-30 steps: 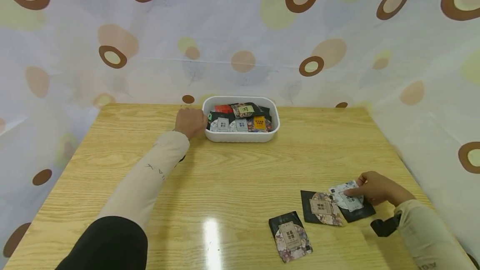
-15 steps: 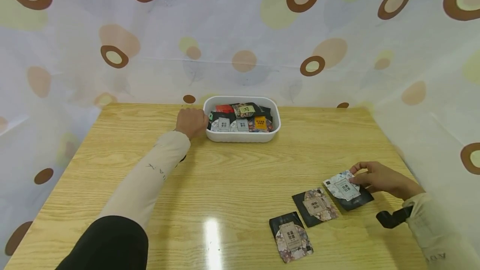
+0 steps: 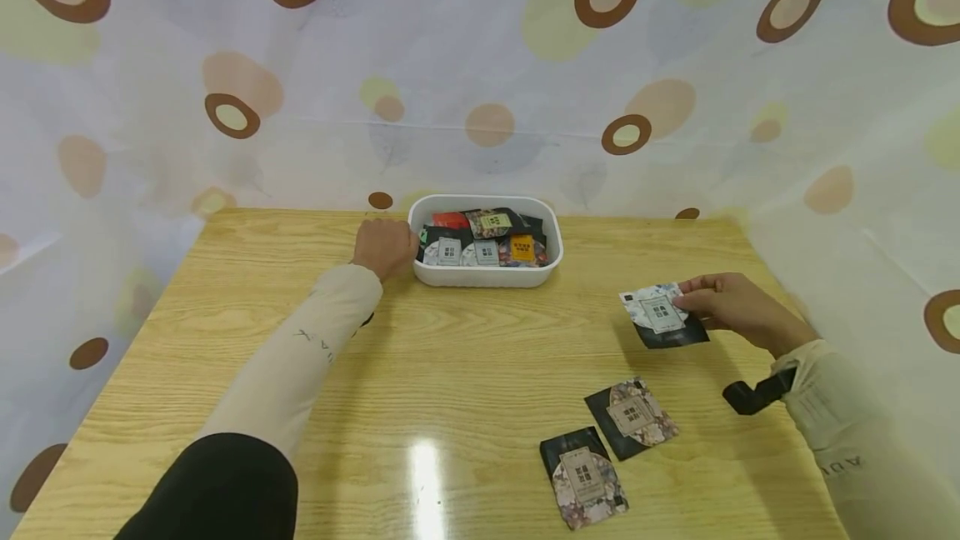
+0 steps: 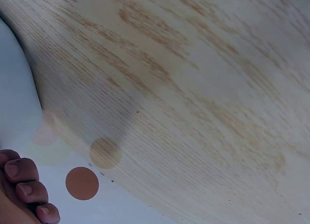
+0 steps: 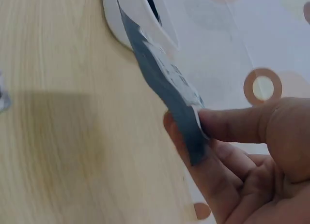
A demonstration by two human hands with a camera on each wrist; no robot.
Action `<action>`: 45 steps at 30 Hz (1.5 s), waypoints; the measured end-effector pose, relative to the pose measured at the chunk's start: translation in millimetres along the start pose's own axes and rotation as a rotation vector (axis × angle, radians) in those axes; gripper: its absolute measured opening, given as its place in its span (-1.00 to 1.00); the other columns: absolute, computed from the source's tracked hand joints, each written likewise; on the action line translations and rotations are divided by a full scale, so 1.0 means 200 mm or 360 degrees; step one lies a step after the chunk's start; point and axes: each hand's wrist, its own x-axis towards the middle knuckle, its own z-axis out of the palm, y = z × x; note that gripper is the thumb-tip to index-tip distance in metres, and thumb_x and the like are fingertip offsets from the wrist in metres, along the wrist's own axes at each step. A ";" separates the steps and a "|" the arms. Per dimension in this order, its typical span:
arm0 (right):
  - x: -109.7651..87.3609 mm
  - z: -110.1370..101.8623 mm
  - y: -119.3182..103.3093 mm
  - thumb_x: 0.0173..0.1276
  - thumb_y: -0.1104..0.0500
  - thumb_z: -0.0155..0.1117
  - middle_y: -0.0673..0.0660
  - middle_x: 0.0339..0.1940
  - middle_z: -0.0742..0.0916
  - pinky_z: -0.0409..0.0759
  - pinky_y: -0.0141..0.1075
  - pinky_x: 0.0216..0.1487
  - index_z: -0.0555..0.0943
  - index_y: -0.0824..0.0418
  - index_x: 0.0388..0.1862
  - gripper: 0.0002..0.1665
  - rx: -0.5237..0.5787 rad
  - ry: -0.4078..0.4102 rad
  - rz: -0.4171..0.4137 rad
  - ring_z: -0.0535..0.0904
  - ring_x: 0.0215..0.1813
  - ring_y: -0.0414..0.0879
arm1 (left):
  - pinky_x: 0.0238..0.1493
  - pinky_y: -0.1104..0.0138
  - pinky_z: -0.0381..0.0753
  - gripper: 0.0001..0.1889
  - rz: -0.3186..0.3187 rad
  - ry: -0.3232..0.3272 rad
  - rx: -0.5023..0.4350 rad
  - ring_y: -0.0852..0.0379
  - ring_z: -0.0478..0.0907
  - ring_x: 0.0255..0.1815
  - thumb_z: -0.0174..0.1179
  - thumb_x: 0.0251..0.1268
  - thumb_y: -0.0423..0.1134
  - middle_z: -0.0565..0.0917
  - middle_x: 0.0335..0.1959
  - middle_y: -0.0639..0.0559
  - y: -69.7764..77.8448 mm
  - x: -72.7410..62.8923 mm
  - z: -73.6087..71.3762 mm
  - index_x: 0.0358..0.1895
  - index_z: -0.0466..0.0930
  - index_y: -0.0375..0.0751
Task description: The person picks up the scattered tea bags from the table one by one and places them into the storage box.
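Note:
My right hand (image 3: 738, 307) pinches a flat black-and-white sachet (image 3: 660, 315) with a pale label between thumb and fingers. The sachet is raised off the table, its shadow falling below it. Side-on in the right wrist view, the same sachet (image 5: 167, 83) has the thumb on its printed face and fingers behind. With curled fingers, my left hand (image 3: 385, 248) grips the left rim of a white plastic bin (image 3: 483, 277). Only its fingertips (image 4: 31, 190) show at the left wrist view's lower corner, beside the bin's wall (image 4: 17, 88). Several sachets (image 3: 491, 223) with red, green, grey and orange labels fill the bin.
Two brown-labelled floral sachets lie on the wooden table (image 3: 450, 348) at the front right: one nearer (image 3: 585, 477), the other just behind it (image 3: 632, 417). A white cloth (image 3: 480, 65) with brown, yellow and peach circles hangs behind and at both sides.
My right hand has lifted the black-and-white sachet off the table beside the brown-labelled one and carried it back and left toward the bin. My left hand stays at the rim.

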 end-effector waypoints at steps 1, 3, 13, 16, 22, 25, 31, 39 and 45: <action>0.02 0.01 -0.02 0.57 0.01 0.06 -0.05 -0.09 0.66 0.66 -0.37 -0.04 0.25 0.52 0.38 -0.31 0.0012 0.0028 -0.0004 0.65 -0.16 -0.38 | -0.35 0.06 0.65 -0.54 0.0002 0.0000 0.0002 -0.03 0.53 -0.57 -0.21 0.45 -0.17 0.35 -0.74 0.02 0.00 0.00 0.00 -0.74 0.22 -0.10; 0.05 0.02 -0.07 0.57 0.01 0.06 -0.07 -0.13 0.66 0.67 -0.40 -0.07 0.26 0.52 0.38 -0.32 0.0057 0.0075 -0.0012 0.65 -0.18 -0.38 | -0.36 0.06 0.65 -0.54 0.0006 0.0005 0.0008 -0.03 0.51 -0.58 -0.20 0.45 -0.18 0.34 -0.75 0.02 0.00 0.00 -0.01 -0.74 0.22 -0.10; 0.25 0.14 -0.27 0.54 0.17 0.05 0.03 -0.06 0.62 0.66 -0.46 -0.12 0.26 0.48 0.40 -0.41 0.0326 0.0188 -0.0054 0.64 -0.23 -0.39 | -0.41 0.08 0.61 -0.51 -0.0022 -0.0027 0.0007 0.02 0.40 -0.61 -0.20 0.49 -0.16 0.33 -0.74 0.01 0.01 0.00 -0.01 -0.73 0.25 -0.13; 0.32 0.19 -0.34 0.54 0.18 0.05 0.18 0.08 0.58 0.66 -0.48 -0.13 0.30 0.46 0.37 -0.46 0.0355 0.0219 -0.0047 0.63 -0.24 -0.39 | -0.45 0.11 0.56 -0.52 -0.0019 -0.0026 -0.0007 0.04 0.34 -0.63 -0.22 0.48 -0.17 0.29 -0.75 0.03 0.01 0.00 0.00 -0.74 0.23 -0.11; 0.43 0.29 -0.51 0.55 0.19 0.02 0.36 0.35 0.49 0.64 -0.50 -0.10 0.32 0.43 0.39 -0.47 0.0394 0.0229 -0.0013 0.61 -0.07 -0.26 | -0.45 0.12 0.55 -0.53 -0.0018 -0.0026 -0.0019 0.04 0.33 -0.62 -0.24 0.46 -0.17 0.28 -0.75 0.04 0.00 0.00 0.01 -0.74 0.22 -0.10; 0.49 0.34 -0.60 0.55 0.21 0.01 0.36 0.35 0.50 0.65 -0.48 -0.08 0.35 0.42 0.39 -0.49 0.0417 0.0240 -0.0014 0.60 -0.03 -0.20 | -0.41 0.11 0.57 -0.53 -0.0023 -0.0035 -0.0027 0.02 0.36 -0.60 -0.24 0.47 -0.17 0.30 -0.74 0.03 0.00 -0.01 0.00 -0.73 0.23 -0.10; 0.61 0.47 -0.71 0.54 0.26 0.03 0.34 0.34 0.49 0.62 -0.20 0.16 0.35 0.42 0.40 -0.49 0.0457 0.0283 -0.0050 0.58 -0.11 -0.16 | -0.45 0.13 0.54 -0.54 -0.0006 -0.0047 -0.0015 0.03 0.36 -0.61 -0.25 0.47 -0.17 0.29 -0.74 0.04 0.01 0.00 -0.01 -0.72 0.23 -0.10; 0.74 0.62 -0.82 0.48 0.34 0.08 0.30 0.33 0.52 0.59 -0.11 0.26 0.45 0.39 0.28 -0.58 0.0560 0.0322 -0.0060 0.61 0.20 0.11 | -0.39 0.10 0.61 -0.53 0.0013 -0.0062 0.0008 0.03 0.39 -0.60 -0.26 0.48 -0.17 0.33 -0.73 0.03 0.03 0.00 -0.01 -0.72 0.25 -0.09; 0.78 0.72 -0.87 0.48 0.37 0.00 0.33 0.26 0.55 0.27 -0.22 -0.28 0.45 0.47 0.20 -0.64 0.0485 0.0223 -0.0146 0.15 -0.53 -0.20 | -0.39 0.09 0.59 -0.52 0.0005 -0.0051 -0.0013 0.01 0.38 -0.60 -0.24 0.50 -0.16 0.33 -0.73 0.01 0.04 0.01 0.00 -0.71 0.24 -0.09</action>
